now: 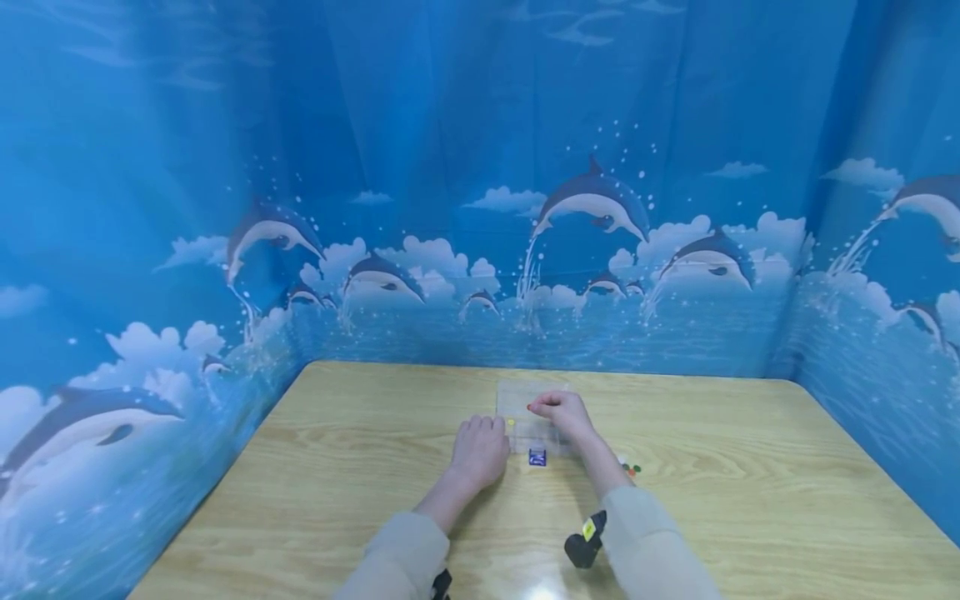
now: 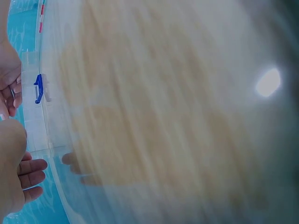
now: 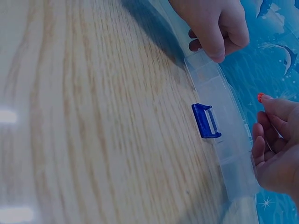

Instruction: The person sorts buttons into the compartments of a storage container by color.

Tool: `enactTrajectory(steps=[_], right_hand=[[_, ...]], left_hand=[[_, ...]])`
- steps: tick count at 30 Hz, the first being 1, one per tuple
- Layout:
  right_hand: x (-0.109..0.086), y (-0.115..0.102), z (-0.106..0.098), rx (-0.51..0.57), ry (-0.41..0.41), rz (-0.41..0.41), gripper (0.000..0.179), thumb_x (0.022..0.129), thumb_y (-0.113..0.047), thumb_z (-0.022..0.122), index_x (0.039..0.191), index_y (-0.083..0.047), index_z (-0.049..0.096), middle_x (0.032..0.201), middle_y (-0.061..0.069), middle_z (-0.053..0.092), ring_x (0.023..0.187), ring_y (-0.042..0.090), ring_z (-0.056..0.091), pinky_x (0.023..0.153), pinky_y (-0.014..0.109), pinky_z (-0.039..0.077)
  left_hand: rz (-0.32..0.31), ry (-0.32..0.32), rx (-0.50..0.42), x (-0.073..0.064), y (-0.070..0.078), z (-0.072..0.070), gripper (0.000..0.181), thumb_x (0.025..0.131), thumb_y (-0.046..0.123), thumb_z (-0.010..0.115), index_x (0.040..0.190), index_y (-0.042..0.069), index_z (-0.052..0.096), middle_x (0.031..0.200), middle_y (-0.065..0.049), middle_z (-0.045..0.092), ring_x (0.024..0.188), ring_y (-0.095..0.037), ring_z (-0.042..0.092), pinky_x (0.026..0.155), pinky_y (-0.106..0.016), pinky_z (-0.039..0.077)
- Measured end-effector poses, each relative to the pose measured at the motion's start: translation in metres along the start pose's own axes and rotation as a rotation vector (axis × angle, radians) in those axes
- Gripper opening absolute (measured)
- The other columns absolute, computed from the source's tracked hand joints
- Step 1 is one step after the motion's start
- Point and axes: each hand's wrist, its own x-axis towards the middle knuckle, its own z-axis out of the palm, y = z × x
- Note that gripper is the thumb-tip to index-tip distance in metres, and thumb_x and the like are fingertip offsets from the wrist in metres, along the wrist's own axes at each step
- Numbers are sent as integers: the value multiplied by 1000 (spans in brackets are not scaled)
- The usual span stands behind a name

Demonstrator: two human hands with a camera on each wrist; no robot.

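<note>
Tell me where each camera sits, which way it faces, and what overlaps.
Head: worn on the head, faces forward and down at the pale wood-grain table and blue dolphin-print curtain; left hand, right hand, pale sleeves show.
Left wrist: worn there, looks across the table to the clear plastic box; both hands at image left.
Right wrist: worn there, same box; both hands at image right, one pinching a small round red piece.
Both wrist views share the box's blue plastic latch.

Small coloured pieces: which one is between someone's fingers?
The red piece, pinched in the right hand; the yellow piece is at the clear box, and the loose cluster lies on the table.
</note>
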Motion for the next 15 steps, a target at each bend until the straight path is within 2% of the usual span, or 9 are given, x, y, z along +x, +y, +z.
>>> enactTrajectory(steps=[6,15], right_hand=[[0,-1,2,-15,14,33,10,83,-9,66,88,-1,68,92,8,66,94,26,56,87,43,41],[2,1,2,-67,28,-5,13,84,-8,64,90,3,67,95,14,66,94,29,57,87,44,43]], left_hand=[[-4,-9,5,0,1,1,21,93,29,51,96,8,54,77,-3,50,73,-17,46,69,-31,42],[-2,11,9,0,1,1,22,93,29,51,97,7,55,79,-4,52,76,-18,48,71,-32,43]])
